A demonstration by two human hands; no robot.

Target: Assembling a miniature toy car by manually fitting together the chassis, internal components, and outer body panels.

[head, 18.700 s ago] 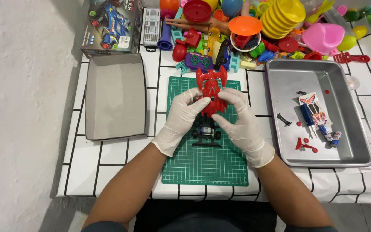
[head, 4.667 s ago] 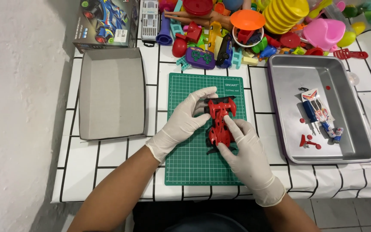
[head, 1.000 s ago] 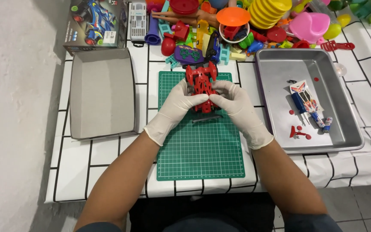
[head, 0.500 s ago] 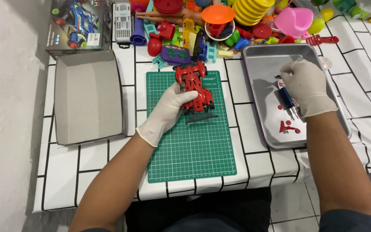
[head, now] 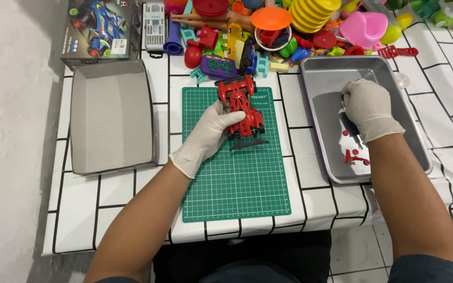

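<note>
Work surface: a table covered with a white cloth (head: 116,199) printed in a black brick-line grid, its front edge hanging toward the seated person. A rough white wall (head: 11,131) borders the table at 9 o'clock; grey floor tiles show at 5 o'clock.

A green cutting mat (head: 237,178) with a fine grid lies at the centre of the table. On its upper part sits a red toy race car (head: 242,107), nose pointing to 12 o'clock, with black chassis parts showing under its tail.

The left hand (head: 208,133), in a white glove, reaches in from 7 o'clock and clasps the car's left flank, thumb across the body and fingers curled under; the grip is narrow and holds the car down on the mat.

The right hand (head: 370,107), also gloved, is inside a metal tray (head: 321,78) at 3 o'clock of the mat. Its fingers are curled downward over a dark blue tool (head: 353,133) lying on the tray floor; whether they have closed on it cannot be told. Small red parts (head: 356,157) lie just below the hand at 6 o'clock.

At 9 o'clock of the mat stands an open grey cardboard box lid (head: 111,115); beyond it, at 11 o'clock, a printed toy-car box (head: 100,29). Along 12 o'clock runs a dense pile of coloured plastic toys (head: 289,26).
</note>
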